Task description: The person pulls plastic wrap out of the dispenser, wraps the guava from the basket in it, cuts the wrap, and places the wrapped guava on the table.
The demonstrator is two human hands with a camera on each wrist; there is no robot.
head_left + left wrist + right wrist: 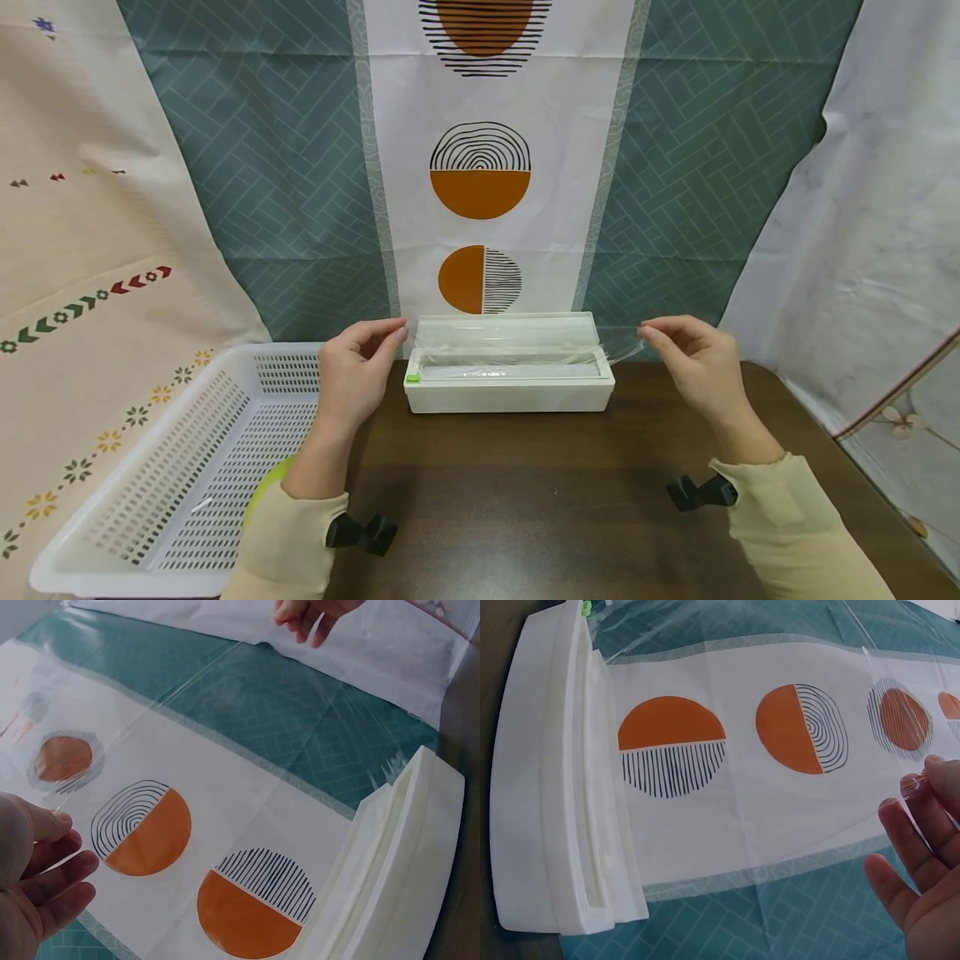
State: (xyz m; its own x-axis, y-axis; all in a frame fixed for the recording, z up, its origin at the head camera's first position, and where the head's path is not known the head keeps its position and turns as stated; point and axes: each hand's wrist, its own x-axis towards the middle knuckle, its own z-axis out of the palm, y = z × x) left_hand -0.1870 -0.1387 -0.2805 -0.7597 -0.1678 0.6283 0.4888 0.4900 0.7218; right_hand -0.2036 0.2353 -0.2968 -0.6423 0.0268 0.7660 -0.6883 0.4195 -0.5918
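A white dispenser box [510,397] with its lid tipped back stands at the far side of the brown table. Clear cling film [619,343] comes up out of it and spans the gap between my hands. My left hand [351,375] pinches one corner of the film between thumb and forefinger, just left of the box. At the right, my right hand [697,367] pinches the opposite corner, a bit of film bunched at its fingertips [913,782]. Both wrist views show the sheet stretched thin and see-through. A small green piece [413,378] sits at the box's left front corner.
A white perforated basket [150,433] stands to the left, and a yellow-green round thing [264,487] in it is partly hidden by my left forearm. Behind the box hangs a patterned cloth [480,275]. The brown table [525,517] extends in front of the box.
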